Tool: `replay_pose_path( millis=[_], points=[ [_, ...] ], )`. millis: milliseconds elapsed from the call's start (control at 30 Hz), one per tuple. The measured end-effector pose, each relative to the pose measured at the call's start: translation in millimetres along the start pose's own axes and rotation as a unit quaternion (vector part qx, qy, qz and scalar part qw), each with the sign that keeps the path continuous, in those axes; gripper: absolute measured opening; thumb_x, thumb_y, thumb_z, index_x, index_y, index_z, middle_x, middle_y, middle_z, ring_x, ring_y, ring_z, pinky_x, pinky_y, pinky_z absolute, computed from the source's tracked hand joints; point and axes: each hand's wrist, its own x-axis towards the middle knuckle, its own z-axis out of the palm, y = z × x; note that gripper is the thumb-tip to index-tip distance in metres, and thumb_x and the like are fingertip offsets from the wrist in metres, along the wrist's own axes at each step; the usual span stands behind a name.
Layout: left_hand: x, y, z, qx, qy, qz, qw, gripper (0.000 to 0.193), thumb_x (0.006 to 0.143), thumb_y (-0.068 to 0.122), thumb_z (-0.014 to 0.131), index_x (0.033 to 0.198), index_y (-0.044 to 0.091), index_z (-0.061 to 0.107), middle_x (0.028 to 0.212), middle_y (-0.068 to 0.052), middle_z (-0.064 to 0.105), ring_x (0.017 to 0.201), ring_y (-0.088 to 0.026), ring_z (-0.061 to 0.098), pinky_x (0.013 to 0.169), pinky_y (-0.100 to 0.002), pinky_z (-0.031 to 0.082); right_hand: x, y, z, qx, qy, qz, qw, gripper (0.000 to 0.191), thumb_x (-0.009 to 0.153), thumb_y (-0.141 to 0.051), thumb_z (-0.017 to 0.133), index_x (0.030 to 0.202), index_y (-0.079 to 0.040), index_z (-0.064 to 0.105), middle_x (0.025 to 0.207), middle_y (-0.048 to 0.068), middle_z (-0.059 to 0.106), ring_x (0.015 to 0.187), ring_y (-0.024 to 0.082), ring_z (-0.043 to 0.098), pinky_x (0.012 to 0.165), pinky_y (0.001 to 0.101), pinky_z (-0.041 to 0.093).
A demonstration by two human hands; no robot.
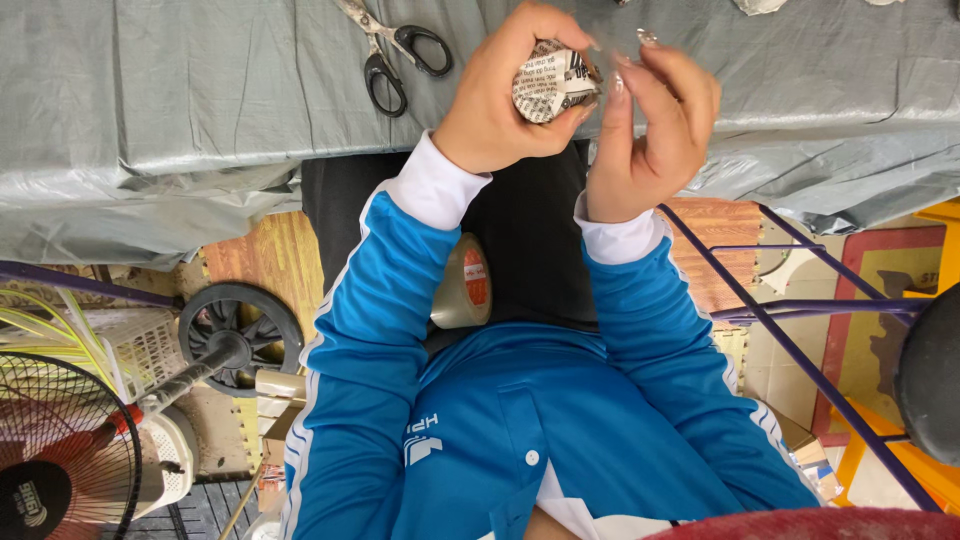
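My left hand (495,105) is closed around a small round bundle wrapped in newspaper (550,82), held over the edge of a table covered in grey plastic sheet (180,90). My right hand (655,125) is beside the bundle, fingertips at its right side, pinching what looks like a strip of clear tape. Both arms wear blue sleeves with white cuffs. A roll of clear packing tape (463,283) rests on my lap, below the hands.
Black-handled scissors (395,50) lie on the grey sheet left of the hands. A fan (60,450), a white basket (135,345) and a black wheel on a bar (240,335) sit lower left. A purple metal frame (790,330) and a black stool (930,370) stand right.
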Motion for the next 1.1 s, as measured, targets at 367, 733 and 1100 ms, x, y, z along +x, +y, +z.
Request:
replay_pose_path(
  millis=[367,733,1100],
  points=[
    [-4,-13,-2,-0.039,-0.033,-0.004,0.999,0.050,0.101,0.003,0.084,0.137,0.009,0.050,0.131,-0.007,0.061,0.120,-0.018,0.065,0.105,-0.029,0.055,-9,5,-1,0.007,-0.072,-0.005,0.997,0.024,0.103,0.006,0.062,0.125,0.004,0.071,0.131,0.015,0.071,0.126,0.033,0.065,0.108,0.0390,0.048],
    [-6,-13,3,-0.010,-0.011,-0.004,1.000,0.052,0.100,0.004,0.084,0.140,0.012,0.052,0.129,-0.004,0.066,0.117,-0.016,0.070,0.102,-0.027,0.059,-19,12,-1,0.076,-0.063,0.032,0.995,0.028,0.110,0.005,0.052,0.133,0.003,0.067,0.137,0.017,0.069,0.132,0.030,0.066,0.113,0.0367,0.051],
    [-9,-21,0,0.011,-0.021,0.000,1.000,0.052,0.104,0.015,0.085,0.143,0.011,0.051,0.134,-0.006,0.063,0.123,-0.019,0.066,0.108,-0.030,0.055,-24,8,-2,-0.099,-0.112,-0.080,0.985,0.026,0.107,0.001,0.060,0.133,0.003,0.063,0.138,0.020,0.067,0.137,0.035,0.063,0.117,0.0466,0.038]
  ],
)
